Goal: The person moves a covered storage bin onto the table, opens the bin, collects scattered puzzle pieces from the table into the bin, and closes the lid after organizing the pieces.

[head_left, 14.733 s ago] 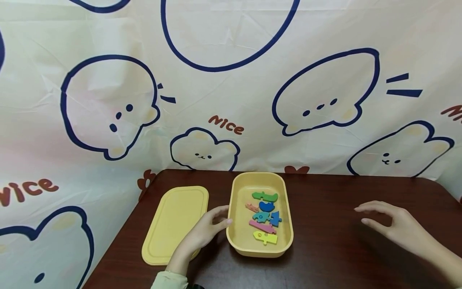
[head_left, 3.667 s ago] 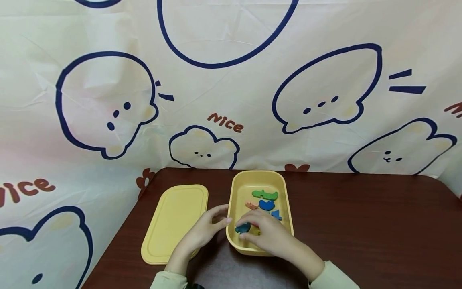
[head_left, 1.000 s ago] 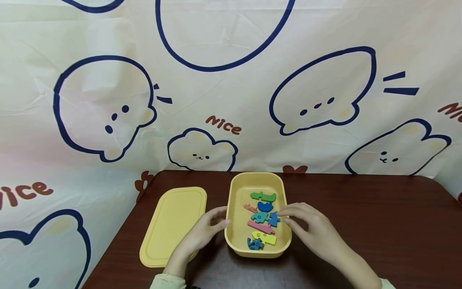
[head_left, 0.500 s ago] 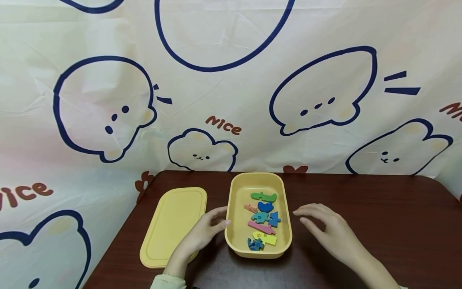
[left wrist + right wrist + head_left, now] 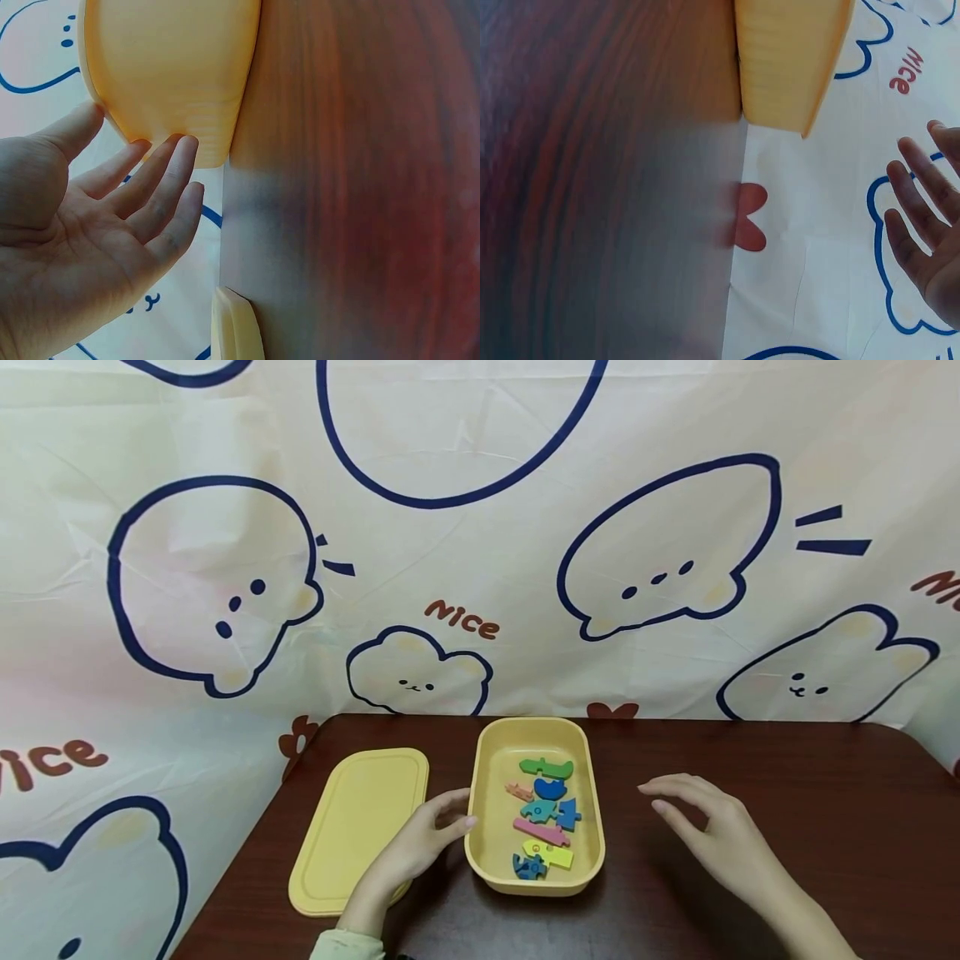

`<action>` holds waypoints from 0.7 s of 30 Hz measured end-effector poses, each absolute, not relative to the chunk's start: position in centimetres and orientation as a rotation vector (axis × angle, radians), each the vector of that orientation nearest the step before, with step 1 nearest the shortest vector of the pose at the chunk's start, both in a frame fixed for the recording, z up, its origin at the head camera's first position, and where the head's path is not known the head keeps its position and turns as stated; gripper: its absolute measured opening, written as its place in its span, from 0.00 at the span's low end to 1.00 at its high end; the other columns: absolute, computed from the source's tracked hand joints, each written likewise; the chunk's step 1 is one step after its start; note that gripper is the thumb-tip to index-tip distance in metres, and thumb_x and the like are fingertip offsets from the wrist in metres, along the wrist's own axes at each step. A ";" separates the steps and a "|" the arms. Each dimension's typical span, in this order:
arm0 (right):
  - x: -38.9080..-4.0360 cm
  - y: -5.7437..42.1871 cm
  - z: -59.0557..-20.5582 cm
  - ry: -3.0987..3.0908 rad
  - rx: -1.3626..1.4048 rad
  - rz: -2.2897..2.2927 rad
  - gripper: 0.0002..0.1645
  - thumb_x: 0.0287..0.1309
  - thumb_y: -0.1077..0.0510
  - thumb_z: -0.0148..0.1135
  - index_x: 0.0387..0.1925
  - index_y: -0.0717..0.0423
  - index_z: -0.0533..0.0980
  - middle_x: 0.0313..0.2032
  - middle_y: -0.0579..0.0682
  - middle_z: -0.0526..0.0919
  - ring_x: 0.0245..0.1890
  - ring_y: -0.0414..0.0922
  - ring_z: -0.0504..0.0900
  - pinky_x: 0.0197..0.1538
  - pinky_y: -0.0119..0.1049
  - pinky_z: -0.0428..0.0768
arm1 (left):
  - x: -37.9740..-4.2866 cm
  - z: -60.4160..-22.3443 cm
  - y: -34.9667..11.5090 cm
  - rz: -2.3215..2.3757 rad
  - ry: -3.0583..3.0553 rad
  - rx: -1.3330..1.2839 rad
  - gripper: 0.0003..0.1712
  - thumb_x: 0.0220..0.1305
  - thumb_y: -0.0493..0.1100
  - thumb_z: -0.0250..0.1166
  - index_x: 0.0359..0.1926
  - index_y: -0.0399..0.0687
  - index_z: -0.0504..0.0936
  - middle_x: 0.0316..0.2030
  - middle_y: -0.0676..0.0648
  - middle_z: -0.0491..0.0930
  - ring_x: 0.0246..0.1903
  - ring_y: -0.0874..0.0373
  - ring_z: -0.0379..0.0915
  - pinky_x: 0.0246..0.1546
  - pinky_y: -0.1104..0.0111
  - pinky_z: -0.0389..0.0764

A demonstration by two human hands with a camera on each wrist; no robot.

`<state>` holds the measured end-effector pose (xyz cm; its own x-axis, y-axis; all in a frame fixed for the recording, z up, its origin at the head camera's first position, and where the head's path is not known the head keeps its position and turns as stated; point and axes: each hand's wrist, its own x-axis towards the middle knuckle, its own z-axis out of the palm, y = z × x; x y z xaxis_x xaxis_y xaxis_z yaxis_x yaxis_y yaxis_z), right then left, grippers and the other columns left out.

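A yellow box (image 5: 535,887) stands on the dark table and holds several small coloured pieces with puzzle-like tabs. A green piece (image 5: 546,768) lies farthest back; a teal fish-shaped piece (image 5: 538,811) and a blue piece (image 5: 567,815) sit mid-box. Nearer come a pink piece (image 5: 542,832), a yellow piece (image 5: 548,853) and a dark blue piece (image 5: 529,867). My left hand (image 5: 423,843) rests against the box's left wall, fingers loosely extended; in the left wrist view the fingertips (image 5: 187,146) meet its outside. My right hand (image 5: 716,827) hovers right of the box, relaxed, holding nothing.
A flat yellow lid (image 5: 360,827) lies on the table left of the box, partly behind my left forearm. Behind the table hangs a pale cloth (image 5: 525,560) with blue cartoon outlines. Brown tabletop (image 5: 847,793) extends to the right.
Earlier my right hand held the dark blue piece low over the box; the piece now lies at the near end. Since then the right hand has withdrawn rightward. My left hand stays put.
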<state>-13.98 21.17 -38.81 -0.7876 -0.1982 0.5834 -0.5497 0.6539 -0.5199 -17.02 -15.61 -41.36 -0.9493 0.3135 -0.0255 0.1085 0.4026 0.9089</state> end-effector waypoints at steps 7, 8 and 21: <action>-14.2 22.5 -38.7 -2.370 0.555 0.983 0.21 0.57 0.68 0.69 0.47 0.41 0.84 0.46 0.41 0.84 0.51 0.25 0.74 0.53 0.14 0.64 | -17.0 -41.2 -15.6 1.573 2.458 0.365 0.28 0.72 0.42 0.61 0.67 0.32 0.68 0.61 0.33 0.73 0.59 0.38 0.70 0.55 0.49 0.74; -14.3 22.8 -38.8 -2.373 0.549 0.982 0.21 0.58 0.68 0.68 0.47 0.41 0.84 0.46 0.42 0.84 0.51 0.25 0.74 0.53 0.14 0.64 | -17.0 -41.2 -15.6 1.572 2.458 0.363 0.28 0.72 0.42 0.61 0.67 0.32 0.68 0.61 0.33 0.73 0.59 0.38 0.70 0.55 0.49 0.74; -15.0 25.4 -39.3 -2.466 0.421 0.936 0.13 0.63 0.60 0.66 0.49 0.45 0.83 0.46 0.41 0.83 0.52 0.20 0.69 0.50 0.13 0.61 | -16.8 -41.2 -15.4 1.649 2.451 0.362 0.31 0.71 0.40 0.62 0.69 0.35 0.65 0.60 0.34 0.73 0.53 0.45 0.75 0.49 0.57 0.77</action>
